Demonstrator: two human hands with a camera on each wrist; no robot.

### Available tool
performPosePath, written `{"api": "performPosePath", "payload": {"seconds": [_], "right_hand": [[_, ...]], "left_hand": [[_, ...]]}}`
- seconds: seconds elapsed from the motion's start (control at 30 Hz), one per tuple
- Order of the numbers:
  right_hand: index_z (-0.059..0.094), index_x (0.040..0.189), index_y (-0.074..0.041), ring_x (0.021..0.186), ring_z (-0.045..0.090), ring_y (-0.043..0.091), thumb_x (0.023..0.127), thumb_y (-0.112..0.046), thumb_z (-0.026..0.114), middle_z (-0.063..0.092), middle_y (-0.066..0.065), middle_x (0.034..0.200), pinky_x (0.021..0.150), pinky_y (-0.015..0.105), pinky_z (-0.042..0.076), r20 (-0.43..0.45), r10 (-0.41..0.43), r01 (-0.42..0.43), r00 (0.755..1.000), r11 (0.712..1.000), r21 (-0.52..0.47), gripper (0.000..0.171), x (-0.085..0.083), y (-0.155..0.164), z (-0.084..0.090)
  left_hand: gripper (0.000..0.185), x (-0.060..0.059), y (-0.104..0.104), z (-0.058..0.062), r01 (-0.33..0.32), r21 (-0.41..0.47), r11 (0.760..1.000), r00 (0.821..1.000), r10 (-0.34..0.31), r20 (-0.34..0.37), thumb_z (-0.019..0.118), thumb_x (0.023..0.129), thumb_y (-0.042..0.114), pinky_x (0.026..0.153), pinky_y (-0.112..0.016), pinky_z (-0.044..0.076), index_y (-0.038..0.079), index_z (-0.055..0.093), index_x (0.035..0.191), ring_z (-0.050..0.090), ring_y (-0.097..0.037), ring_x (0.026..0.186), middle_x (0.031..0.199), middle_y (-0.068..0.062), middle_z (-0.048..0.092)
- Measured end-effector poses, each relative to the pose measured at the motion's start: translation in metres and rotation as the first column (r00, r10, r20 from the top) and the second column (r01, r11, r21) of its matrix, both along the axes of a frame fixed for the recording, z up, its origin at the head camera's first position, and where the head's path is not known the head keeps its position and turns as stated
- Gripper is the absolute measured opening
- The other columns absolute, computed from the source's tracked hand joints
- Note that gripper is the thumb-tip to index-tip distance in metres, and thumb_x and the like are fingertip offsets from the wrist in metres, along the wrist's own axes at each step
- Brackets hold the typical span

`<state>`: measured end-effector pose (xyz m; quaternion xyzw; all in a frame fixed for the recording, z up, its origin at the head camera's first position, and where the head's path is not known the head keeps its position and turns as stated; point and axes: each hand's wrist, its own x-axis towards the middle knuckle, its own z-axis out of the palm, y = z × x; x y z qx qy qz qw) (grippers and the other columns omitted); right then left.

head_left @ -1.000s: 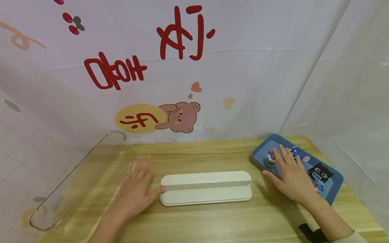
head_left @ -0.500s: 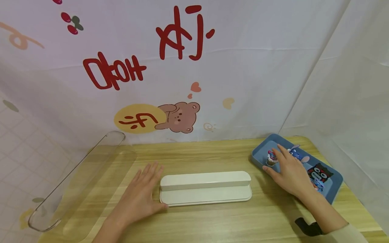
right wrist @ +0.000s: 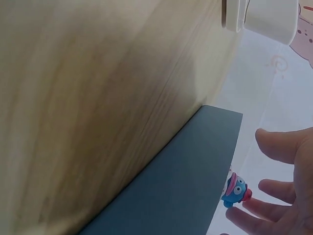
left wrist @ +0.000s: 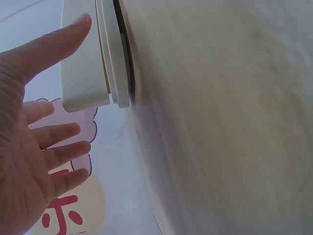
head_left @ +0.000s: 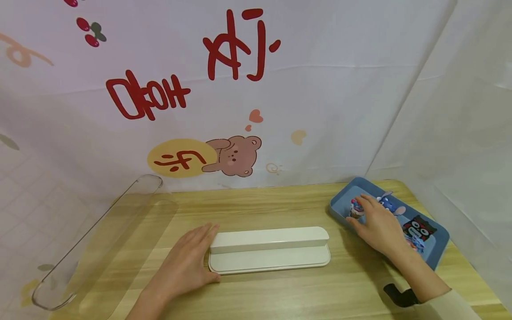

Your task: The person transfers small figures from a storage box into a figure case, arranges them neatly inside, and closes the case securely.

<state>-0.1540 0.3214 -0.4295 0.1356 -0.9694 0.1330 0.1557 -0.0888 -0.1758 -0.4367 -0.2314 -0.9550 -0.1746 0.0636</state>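
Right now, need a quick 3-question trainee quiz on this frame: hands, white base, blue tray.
1. True or false: the left hand lies flat against the end of the white base.
2. Which container does the right hand reach into?
A. clear cover
B. blue tray
C. white base
3. Fill in: the small figure at the right fingertips sits in the tray's ____ end.

Key: 1 true; 2 B; 3 far

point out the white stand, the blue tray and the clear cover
white stand [head_left: 269, 250], head view, on its flat lower step
blue tray [head_left: 439, 249], head view, on its near right wall
clear cover [head_left: 105, 231], head view, on its long curved side
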Motion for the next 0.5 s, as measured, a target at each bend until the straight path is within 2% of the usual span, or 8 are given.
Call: {"api": "performPosePath", "payload": {"seconds": [0.1, 0.23, 0.5], "right_hand": [[0.057, 0.137, 0.011, 0.111, 0.061, 0.058, 0.086, -0.024, 0.085, 0.055, 0.035, 0.140, 0.086, 0.069, 0.051, -0.006, -0.017, 0.017, 1.000, 1.000, -0.003, 0.068, -0.0004, -0.0007, -0.0004], [0.058, 0.136, 0.010, 0.111, 0.062, 0.057, 0.087, -0.022, 0.084, 0.056, 0.033, 0.138, 0.086, 0.069, 0.050, 0.007, -0.026, 0.026, 1.000, 1.000, -0.017, 0.065, -0.0017, -0.0024, -0.0007], [0.059, 0.134, 0.008, 0.107, 0.064, 0.053, 0.088, -0.017, 0.083, 0.061, 0.031, 0.133, 0.082, 0.069, 0.052, 0.024, -0.050, 0.051, 0.998, 0.998, -0.032, 0.058, -0.0032, -0.0037, -0.0021]], "left_hand": [[0.119, -0.0002, 0.0010, -0.0005, 0.000, -0.001, 1.000, 1.000, 0.000, -0.001, 0.102, 0.056, 0.043, 0.117, -0.055, 0.037, 0.002, 0.048, 0.154, 0.051, -0.038, 0.140, 0.153, -0.021, 0.052], [0.116, 0.0002, 0.0019, -0.0003, -0.007, -0.003, 1.000, 1.000, 0.007, 0.004, 0.102, 0.055, 0.039, 0.116, -0.055, 0.039, 0.002, 0.051, 0.152, 0.053, -0.037, 0.137, 0.150, -0.019, 0.055], [0.105, -0.0003, 0.0058, 0.0019, 0.013, -0.005, 1.000, 1.000, -0.013, -0.027, 0.102, 0.056, 0.030, 0.111, -0.052, 0.044, -0.002, 0.057, 0.145, 0.060, -0.033, 0.127, 0.135, -0.015, 0.065]]}}
